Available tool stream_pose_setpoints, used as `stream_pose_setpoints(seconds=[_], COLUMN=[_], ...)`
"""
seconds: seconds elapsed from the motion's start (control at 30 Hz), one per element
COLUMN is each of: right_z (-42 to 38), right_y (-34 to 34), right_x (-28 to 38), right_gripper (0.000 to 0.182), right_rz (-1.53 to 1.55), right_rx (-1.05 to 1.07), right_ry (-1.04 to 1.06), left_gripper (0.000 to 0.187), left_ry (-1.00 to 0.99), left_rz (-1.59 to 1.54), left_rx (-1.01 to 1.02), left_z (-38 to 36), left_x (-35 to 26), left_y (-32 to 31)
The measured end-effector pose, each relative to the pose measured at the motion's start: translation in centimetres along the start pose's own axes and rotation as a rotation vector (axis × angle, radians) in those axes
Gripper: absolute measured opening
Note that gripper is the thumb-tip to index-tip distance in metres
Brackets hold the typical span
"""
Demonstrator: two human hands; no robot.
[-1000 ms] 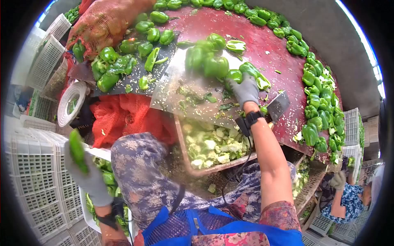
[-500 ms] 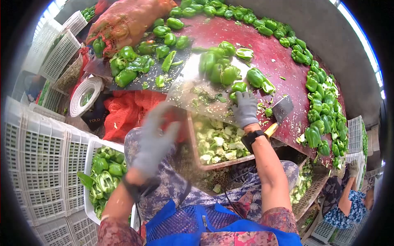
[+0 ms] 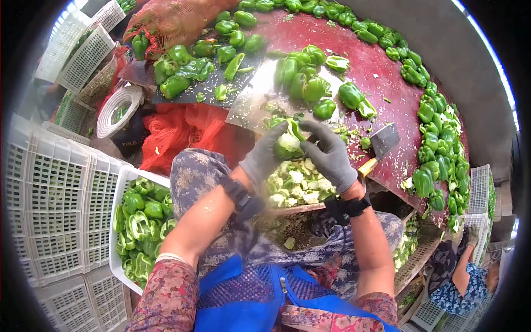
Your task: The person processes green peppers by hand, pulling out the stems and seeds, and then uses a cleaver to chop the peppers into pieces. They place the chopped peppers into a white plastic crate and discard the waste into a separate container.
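I hold the green pepper over the tray of cores at the near edge of the red table, so whatever I pull out drops straight in. My left hand cups the pepper from below, fingers curled shut around it; my right hand pinches its opened top, thumb and fingers closed on the flesh. Both wrists bend inward, elbows tucked by my apron. The cleaver rests just right of my right hand, and the white crate of cleaned peppers sits by my left knee.
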State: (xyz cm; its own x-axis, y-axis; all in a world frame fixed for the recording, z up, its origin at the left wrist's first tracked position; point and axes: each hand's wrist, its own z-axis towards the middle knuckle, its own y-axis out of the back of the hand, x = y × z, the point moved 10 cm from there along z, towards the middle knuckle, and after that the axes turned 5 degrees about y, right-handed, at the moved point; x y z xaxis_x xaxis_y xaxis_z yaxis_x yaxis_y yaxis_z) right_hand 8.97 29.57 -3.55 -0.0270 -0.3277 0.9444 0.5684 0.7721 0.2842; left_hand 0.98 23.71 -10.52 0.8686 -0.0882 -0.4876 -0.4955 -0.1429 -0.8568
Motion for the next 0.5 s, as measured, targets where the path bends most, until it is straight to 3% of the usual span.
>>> stream_pose_setpoints(seconds=[0.03,0.13,0.23,0.3,0.37,0.4,0.47,0.5], right_z=[-0.2,-0.5,-0.7,-1.1,-1.9,-2.1,-2.3,-2.3], right_y=[-0.7,-2.5,-4.3,-5.2,-6.2,-6.2,-7.5,-8.2], right_x=[-0.1,2.9,2.2,1.1,0.2,-0.8,-2.1,-1.8], right_gripper=[0.041,0.05,0.046,0.047,0.051,0.05,0.045,0.043], right_rz=[-0.084,-0.427,-0.477,-0.395,-0.26,-0.132,-0.225,-0.266], right_rx=[0.065,0.118,0.218,0.297,0.323,0.264,0.346,0.384], right_ry=[-0.03,0.27,0.178,0.002,-0.073,-0.061,0.008,0.04], left_gripper=[0.045,0.048,0.048,0.044,0.041,0.039,0.034,0.034], left_ry=[0.002,0.024,0.003,-0.024,-0.005,-0.014,-0.043,-0.109], left_rz=[0.063,0.169,0.258,0.336,0.39,0.401,0.411,0.573], left_rx=[-0.019,-0.105,-0.148,-0.192,-0.391,-0.444,-0.507,-0.455], left_z=[-0.6,-1.3,-1.7,-2.5,-2.7,-2.9,-3.2,-3.4], left_x=[-0.3,-0.1,0.5,0.4,1.4,1.5,1.6,0.9], left_y=[-0.2,0.4,1.6,2.6,6.8,7.5,7.8,7.2])
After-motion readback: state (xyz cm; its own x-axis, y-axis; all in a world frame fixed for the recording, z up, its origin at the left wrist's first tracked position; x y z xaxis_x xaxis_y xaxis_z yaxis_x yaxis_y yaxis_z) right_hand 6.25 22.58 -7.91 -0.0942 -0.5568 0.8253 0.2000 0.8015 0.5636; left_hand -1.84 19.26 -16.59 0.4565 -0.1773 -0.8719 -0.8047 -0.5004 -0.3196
